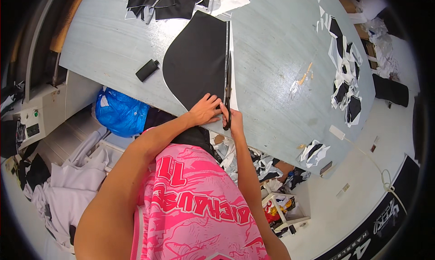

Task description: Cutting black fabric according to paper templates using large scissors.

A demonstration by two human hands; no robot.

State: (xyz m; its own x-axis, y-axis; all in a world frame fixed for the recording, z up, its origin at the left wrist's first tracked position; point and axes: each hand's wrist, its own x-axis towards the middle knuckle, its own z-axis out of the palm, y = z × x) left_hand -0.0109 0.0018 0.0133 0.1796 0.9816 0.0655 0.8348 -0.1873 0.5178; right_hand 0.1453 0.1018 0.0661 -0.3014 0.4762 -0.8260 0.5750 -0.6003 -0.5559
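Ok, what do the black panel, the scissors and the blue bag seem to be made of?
Black panel: probably fabric, matte, with an even, unshiny surface. Scissors: likely dark-finished metal blades, by their slim, straight profile; handle material unclear. Blue bag: most likely thin plastic film, glossy, with crinkles catching light.

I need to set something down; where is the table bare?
Widest: between the white strip and right-hand scraps, barring a yellowish mark. Smaller: left of the black container. Crowded: dark cloth, far side; black panel under the left hand.
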